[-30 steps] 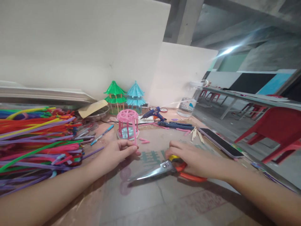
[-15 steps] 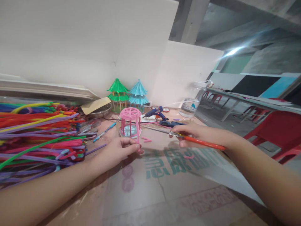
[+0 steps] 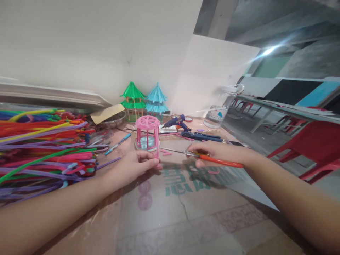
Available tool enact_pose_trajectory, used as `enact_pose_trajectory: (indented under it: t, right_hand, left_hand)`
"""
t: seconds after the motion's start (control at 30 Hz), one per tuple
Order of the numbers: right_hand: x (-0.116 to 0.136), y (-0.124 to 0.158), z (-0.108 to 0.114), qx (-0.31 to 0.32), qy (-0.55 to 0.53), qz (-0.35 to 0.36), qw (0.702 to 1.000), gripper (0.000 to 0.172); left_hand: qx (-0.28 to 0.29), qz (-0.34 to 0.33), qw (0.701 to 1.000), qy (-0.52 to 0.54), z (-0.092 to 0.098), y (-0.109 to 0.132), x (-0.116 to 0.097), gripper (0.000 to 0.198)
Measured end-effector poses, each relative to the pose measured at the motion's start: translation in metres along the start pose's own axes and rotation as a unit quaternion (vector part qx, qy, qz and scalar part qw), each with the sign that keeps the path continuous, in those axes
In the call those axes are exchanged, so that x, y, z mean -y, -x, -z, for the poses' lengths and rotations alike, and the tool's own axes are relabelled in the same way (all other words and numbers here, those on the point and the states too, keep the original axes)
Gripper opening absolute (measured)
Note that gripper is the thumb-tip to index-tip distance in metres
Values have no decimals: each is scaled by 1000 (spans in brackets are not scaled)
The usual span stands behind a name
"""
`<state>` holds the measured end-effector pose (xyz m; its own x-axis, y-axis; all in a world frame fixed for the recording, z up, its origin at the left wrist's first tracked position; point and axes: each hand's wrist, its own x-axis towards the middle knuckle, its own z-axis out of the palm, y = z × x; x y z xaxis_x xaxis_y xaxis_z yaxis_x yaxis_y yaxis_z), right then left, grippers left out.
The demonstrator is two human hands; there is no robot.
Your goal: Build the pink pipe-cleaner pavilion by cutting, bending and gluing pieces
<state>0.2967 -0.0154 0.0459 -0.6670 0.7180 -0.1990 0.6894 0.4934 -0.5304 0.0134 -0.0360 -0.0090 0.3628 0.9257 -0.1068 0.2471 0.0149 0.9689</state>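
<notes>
Between the thumb and fingers of my left hand (image 3: pixel 139 165) is the lower end of a pink pipe cleaner (image 3: pixel 157 148), which rises in front of a small pink pavilion frame (image 3: pixel 147 122). The pavilion has a spoked round top, posts and a pale blue base. My right hand (image 3: pixel 209 151) is closed around a pair of scissors with orange handles (image 3: pixel 221 161). Their metal blades point left, toward the pipe cleaner; whether they touch it I cannot tell. Short pink cut pieces (image 3: pixel 166 153) lie beside the pavilion.
Bundles of coloured pipe cleaners (image 3: pixel 47 141) fill the left side. Behind stand a green pavilion (image 3: pixel 132 95) and a blue pavilion (image 3: pixel 157 97). A glue gun (image 3: pixel 175 123), dark blue pliers (image 3: pixel 202 136), a blue marker (image 3: pixel 118 143) and a clear plastic jug (image 3: pixel 216 109) lie around.
My right hand has moved left with the scissors, bringing the blades closer to the pink pipe cleaner. My left hand keeps its pinch, and the view has shifted slightly.
</notes>
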Motion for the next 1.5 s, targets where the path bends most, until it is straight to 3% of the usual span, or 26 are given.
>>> enact_pose_trajectory:
  t: [0.1,0.27,0.5,1.1,1.37,1.5]
  right_hand:
    - [2,-3,-4,14,-31,-20,999,46]
    - [7,-5,-7,-1,16,18,1000,38]
    - [8,-4,-9,35,-65,-22,997,39]
    - [10,0,-5,40,-51,-12,998,40]
    - [9,-3,-8,25,-73,-41,996,34]
    - [12,-3,-9,30,-104,-48,993,21]
  left_hand:
    - [-7,-2,1000,-19,-1,0,-1,38]
    - [-16,-1,999,-41,-1,1,-3,39]
    - [-9,3,1000,-19,-1,2,-1,41]
    - [-17,-13,999,-44,0,2,-1,38]
    - [-18,-11,999,-49,0,3,-3,35]
    - [-16,-15,999,-38,0,2,-1,38]
